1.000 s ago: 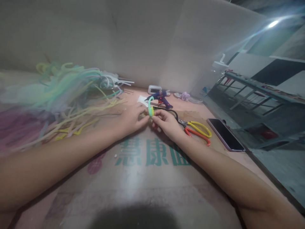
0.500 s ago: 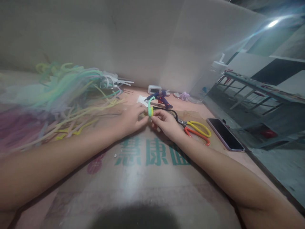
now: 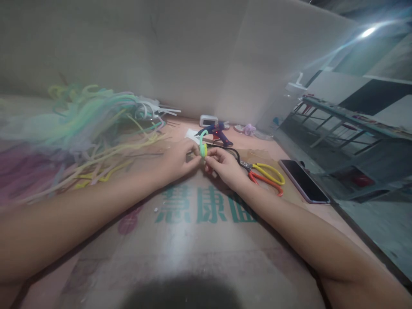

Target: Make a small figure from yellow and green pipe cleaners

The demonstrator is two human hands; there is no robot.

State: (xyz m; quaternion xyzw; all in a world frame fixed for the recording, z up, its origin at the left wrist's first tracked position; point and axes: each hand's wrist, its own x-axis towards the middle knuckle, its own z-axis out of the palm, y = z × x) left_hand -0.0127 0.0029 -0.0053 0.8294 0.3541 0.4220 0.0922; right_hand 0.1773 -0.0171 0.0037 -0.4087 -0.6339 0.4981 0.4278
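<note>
Green-yellow chenille loop (image 3: pixel 203 145) pinched between both hands, raised just above cardboard. Left hand (image 3: pixel 178 159) and right hand (image 3: pixel 225 165) meet fingertip to fingertip, twisting stems together; judged mid-wrap, wanting steady tight turns. Scissors (image 3: pixel 265 175) just right of right hand, glue gun (image 3: pixel 216 131) beyond. Green characters (image 3: pixel 206 209) printed below hands, blurred.

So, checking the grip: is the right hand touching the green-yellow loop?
Touching. The head view shows the right hand pinching the green-yellow loop at its base.
</note>
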